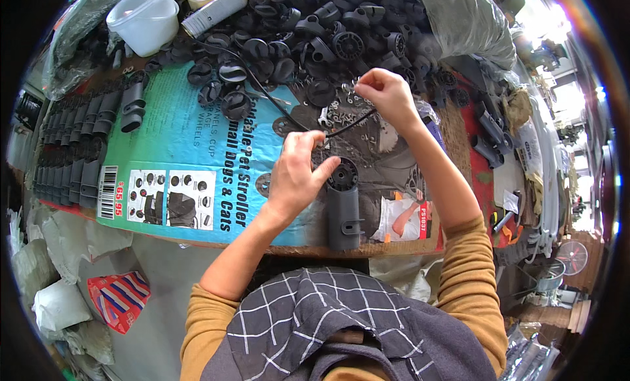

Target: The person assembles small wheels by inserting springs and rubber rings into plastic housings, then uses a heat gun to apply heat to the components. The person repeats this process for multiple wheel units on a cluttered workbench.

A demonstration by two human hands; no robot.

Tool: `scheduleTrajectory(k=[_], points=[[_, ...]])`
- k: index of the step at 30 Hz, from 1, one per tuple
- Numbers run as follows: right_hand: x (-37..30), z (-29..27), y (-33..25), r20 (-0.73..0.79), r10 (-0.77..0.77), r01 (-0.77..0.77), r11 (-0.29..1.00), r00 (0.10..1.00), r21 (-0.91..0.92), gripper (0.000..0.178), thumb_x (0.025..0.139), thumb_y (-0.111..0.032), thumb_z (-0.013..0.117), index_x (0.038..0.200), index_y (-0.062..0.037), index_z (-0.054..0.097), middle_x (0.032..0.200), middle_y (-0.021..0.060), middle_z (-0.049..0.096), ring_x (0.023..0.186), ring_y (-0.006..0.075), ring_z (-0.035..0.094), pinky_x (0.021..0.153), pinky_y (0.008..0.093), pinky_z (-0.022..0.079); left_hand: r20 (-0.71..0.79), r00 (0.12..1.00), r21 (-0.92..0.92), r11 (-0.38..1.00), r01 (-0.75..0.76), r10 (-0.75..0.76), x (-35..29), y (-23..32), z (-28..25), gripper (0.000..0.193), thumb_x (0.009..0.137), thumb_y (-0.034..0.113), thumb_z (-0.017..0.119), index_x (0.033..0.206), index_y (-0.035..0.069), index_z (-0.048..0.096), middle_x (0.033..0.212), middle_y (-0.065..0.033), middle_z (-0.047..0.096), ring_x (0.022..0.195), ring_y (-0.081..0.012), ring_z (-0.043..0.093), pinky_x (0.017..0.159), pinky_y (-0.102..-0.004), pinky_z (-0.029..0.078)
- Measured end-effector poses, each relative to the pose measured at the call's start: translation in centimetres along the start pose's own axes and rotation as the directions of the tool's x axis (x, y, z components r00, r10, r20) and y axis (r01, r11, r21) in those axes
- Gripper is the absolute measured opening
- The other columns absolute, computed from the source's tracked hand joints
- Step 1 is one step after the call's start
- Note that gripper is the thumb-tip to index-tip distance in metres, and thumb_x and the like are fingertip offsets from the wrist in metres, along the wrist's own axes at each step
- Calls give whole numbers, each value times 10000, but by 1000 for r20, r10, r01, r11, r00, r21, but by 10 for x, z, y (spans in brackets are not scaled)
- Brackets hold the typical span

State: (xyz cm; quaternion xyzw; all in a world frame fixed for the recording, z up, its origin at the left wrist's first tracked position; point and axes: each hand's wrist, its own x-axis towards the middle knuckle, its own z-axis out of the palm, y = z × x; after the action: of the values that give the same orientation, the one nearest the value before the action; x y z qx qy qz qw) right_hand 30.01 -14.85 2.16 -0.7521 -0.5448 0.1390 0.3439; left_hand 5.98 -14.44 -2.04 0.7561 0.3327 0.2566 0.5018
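Observation:
A black cable (350, 124) curves from the upper left under the fingertips of my left hand (295, 177) and on towards my right wrist. My left fingers are bent over the cable, with the thumb stretched apart beside the round head of a dark grey plastic bracket (344, 213). This bracket lies at the near edge of the printed cardboard (272, 220). Further off, my right hand (388, 100) pinches thumb and forefinger together above small loose metal parts (341, 115); what is between the fingertips is too small to make out.
Black plastic fittings (315, 26) are heaped at the back. A spray can (216, 12) and a white tub (143, 20) stand at the far left. Similar brackets (69, 174) lie in rows on the left. Clear plastic sheeting (469, 23) hangs over the far right.

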Motion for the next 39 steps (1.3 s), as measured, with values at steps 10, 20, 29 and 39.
scheduleTrajectory(k=[10, 20, 29, 39], points=[[-136, 9, -27, 191, -87, 79, 996, 978, 46, 249, 807, -33, 688, 1050, -23, 636, 935, 103, 674, 847, 216, 674, 760, 323, 539, 163, 982, 284, 949, -140, 96, -20, -18, 20, 884, 637, 485, 833, 1323, 20, 525, 1244, -178, 530, 1189, -356, 479, 1020, -443, 393], [-127, 17, -34, 264, -293, 327, 940, 919, -96, 304, 773, -92, 686, 1064, -32, 622, 963, 130, 642, 981, 329, 604, 861, 404, 493, 174, 974, 310, 931, -192, 143, -15, -22, 21, 856, 619, 485, 830, 1285, 29, 547, 1197, -152, 541, 1115, -345, 491, 971, -453, 415], [60, 14, 8, -103, -362, 217, 738, 926, -639, 587, 739, -244, 784, 1243, -36, 565, 1183, 169, 580, 1134, 351, 523, 946, 410, 453, 264, 962, 305, 941, -149, 67, -16, -12, 13, 890, 643, 481, 837, 1329, 10, 521, 1257, -162, 508, 1169, -343, 447, 1029, -431, 376], [3, 1, -9, -183, -346, 352, 936, 920, 5, 749, 675, -87, 795, 1259, -64, 327, 1192, 189, 523, 1103, 289, 561, 922, 394, 479, 151, 985, -499, 853, 153, -88, 11, -1, 0, 554, 938, 373, 636, 1325, -1, 505, 1149, -83, 614, 1043, -176, 603, 897, -282, 478]])
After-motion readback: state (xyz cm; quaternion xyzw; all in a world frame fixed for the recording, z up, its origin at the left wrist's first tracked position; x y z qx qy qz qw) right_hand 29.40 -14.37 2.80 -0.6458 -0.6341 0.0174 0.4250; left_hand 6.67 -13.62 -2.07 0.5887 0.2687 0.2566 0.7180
